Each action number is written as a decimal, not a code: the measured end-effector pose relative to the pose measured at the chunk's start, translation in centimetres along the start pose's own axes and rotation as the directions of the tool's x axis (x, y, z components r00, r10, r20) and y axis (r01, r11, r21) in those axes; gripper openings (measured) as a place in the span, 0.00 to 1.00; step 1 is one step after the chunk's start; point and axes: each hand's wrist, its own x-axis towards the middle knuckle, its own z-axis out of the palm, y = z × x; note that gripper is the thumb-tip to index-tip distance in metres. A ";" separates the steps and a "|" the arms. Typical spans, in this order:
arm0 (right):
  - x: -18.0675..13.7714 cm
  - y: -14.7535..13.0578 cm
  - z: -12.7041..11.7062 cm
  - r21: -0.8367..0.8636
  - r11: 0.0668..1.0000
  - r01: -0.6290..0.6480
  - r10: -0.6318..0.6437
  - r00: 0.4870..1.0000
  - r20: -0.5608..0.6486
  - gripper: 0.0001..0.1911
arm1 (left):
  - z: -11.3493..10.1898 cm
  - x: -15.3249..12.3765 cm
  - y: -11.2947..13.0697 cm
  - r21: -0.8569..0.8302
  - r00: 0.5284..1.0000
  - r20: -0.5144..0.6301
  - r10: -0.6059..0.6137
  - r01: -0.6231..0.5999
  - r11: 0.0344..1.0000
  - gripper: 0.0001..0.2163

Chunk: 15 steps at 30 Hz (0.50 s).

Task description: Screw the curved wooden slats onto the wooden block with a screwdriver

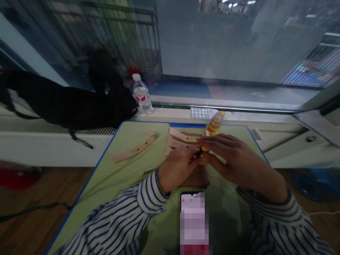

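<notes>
In tight now, the left hand (176, 168) and right hand (237, 157) both pinched a small yellow-black piece (204, 149) above a brown board (195, 179). Smooth, pale, angled wooden strips (178, 135) sat alongside, unjoined by the look of it; 1 drilled strip (127, 153) lay apart, seemingly untouched, on the counter's (108, 184) left. Work looked midway!

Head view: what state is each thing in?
Left hand: closed on small black-and-yellow thing
Right hand: fingers on it too
Loose wooden strip: lying apart, with holes
Other wooden strips: side by side, partly hidden
Phone: lying face up, screen lit
Water bottle: upright, capped
Yellow-ended bottle: open or shut unclear
</notes>
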 end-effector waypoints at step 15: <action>0.2 0.2 0.0 -0.035 0.997 -0.073 0.074 0.997 0.035 0.09 | 0.0 0.0 0.1 -0.095 0.995 0.095 0.039 -0.030 0.995 0.09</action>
